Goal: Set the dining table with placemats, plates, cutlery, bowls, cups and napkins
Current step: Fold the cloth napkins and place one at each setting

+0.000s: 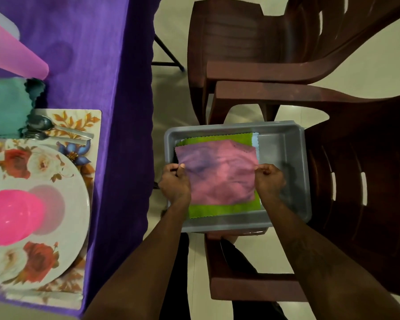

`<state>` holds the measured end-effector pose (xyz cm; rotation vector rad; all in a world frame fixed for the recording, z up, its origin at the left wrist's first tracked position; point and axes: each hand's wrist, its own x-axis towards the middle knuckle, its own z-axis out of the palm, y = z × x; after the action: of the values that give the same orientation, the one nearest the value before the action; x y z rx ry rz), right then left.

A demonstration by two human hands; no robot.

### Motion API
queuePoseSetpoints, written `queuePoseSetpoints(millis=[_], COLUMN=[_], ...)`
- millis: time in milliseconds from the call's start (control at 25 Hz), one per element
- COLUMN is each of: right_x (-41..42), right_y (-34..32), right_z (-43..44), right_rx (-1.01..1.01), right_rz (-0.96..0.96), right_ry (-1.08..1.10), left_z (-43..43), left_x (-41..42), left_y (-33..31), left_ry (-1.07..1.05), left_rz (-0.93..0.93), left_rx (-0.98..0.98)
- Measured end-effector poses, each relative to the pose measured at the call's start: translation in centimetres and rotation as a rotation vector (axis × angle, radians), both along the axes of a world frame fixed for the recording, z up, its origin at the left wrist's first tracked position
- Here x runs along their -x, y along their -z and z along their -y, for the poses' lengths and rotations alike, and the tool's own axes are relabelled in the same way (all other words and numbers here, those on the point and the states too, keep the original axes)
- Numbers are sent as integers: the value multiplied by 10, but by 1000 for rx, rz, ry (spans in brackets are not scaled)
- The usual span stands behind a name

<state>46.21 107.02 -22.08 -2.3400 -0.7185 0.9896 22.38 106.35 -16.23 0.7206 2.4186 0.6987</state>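
Pink napkin (219, 174): off the bench, in a grey tub (284, 144) right of it, held by both hands.

Far left, on the bench (97, 54), which is covered in purple cloth:
- Pink cup (14, 51) at the far end, near the left edge of view.
- Teal napkin (5, 107) just this side of the cup, its near edge overlapping the far left corner of the placemat (88, 118).
- Spoon (39, 123) and fork (36, 135) side by side across the far end of the floral placemat. Their heads are on the teal napkin and their handles point right.
- Floral plate (74, 204) on the placemat, nearer than the cutlery.
- Pink bowl (9, 218) upright on the plate, left of its centre.

Middle, past the bench edge, over tiled floor (171, 100):
- Left hand (174, 183) at the pink napkin's left edge. The thumb lies on top and the fingers (169, 168) are curled, pinching the cloth.
- The napkin is spread flat between the hands, over a green cloth (224, 210) that shows beyond its far and near edges. A strip of pale cloth (255, 140) shows at the green one's far right corner. Cannot tell whether the napkin is lifted clear of the green cloth.
- Right hand (269, 181) at the napkin's right edge, fingers (263, 168) curled in and pinching it.

Right:
- The tub sits between the armrests of a brown plastic chair (356, 204).
- Second brown chair (252, 42) stands just beyond the first.
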Motion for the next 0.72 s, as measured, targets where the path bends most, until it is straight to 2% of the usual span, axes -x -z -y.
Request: queuePoseSetpoints(millis=[200,320,440,600,720], right_x=[-17,-27,-35,-42,-38], right_y=[-55,-95,-135,-185,-213], right_z=[0,2,3,4,5], right_rx=[-138,-190,-236,-222,-235], right_rz=[-162,-232,-290,-386,-352], right_ry=[39,-79,-172,-328,-463], left_z=[-1,-8,-9,-14,-21], left_x=[33,48,63,86,92], left_y=[-46,-79,-115,-162,-192], left_ry=[81,91,289,546,693], left_rz=[184,371,461,256,68], left_rx=[-93,-34,29,-12,-103])
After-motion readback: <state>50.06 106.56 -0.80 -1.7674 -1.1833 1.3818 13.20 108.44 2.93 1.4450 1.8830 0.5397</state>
